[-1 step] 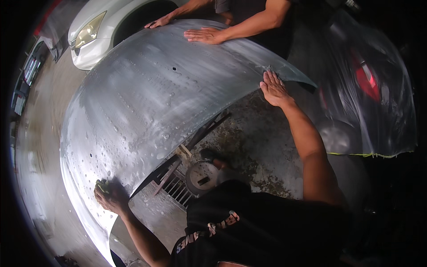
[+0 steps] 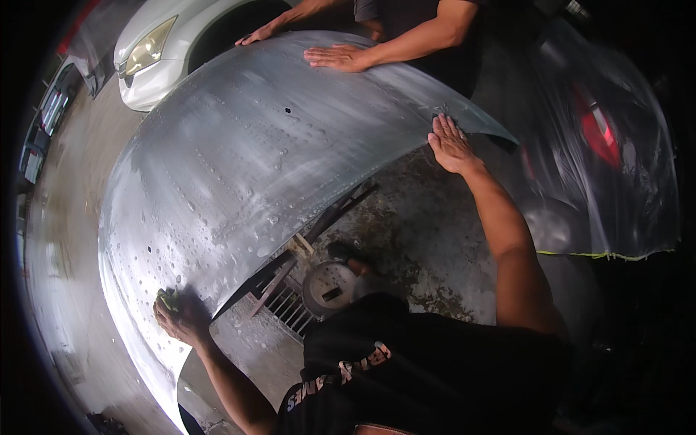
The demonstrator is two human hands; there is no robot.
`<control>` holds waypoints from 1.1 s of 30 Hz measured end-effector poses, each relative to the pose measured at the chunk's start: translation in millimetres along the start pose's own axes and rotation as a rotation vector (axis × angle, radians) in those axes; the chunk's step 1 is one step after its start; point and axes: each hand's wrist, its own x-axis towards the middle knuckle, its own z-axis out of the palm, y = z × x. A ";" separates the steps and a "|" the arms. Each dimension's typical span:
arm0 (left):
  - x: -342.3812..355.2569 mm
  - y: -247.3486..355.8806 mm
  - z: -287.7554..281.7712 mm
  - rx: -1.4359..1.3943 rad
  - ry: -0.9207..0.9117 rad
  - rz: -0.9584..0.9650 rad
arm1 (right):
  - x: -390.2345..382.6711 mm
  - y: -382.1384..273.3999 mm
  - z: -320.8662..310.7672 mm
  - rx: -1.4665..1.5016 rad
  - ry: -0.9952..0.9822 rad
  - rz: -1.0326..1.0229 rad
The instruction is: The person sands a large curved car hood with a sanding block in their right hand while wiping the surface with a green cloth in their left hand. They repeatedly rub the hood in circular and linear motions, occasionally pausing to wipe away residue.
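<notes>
A grey car hood lies in front of me, wet, with water beads and pale streaks over it. My left hand rests on the hood's lower left end, its fingers curled around a greenish sponge or wadded cloth. Near the right end, my right hand lies flat on the near edge, fingers stretched out. Something small and dark shows beside those fingertips; what it is I cannot make out.
Across the hood, another person's hands rest on its far edge. Beyond stands a white car. A plastic-draped car part with a red lamp is at right. Below are a pale round bucket or stool and a floor grate.
</notes>
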 end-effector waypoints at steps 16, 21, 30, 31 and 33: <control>-52.0 -23.6 -54.5 -1.073 0.057 -0.427 | -105.9 -320.8 25.7 -0.233 -0.004 -1.397; -117.2 -51.1 -100.1 -1.076 0.386 -0.596 | -192.5 -504.6 82.0 -0.086 0.086 -1.741; -255.0 -112.0 -122.9 -0.899 0.543 -0.954 | -213.5 -548.0 87.6 -0.161 0.048 -1.885; -276.0 -114.3 -126.3 -0.879 0.553 -0.996 | -192.3 -520.2 73.1 -0.201 0.016 -1.889; -319.0 -120.0 -129.4 -0.829 0.553 -1.081 | -152.4 -469.6 49.0 -0.295 -0.028 -1.823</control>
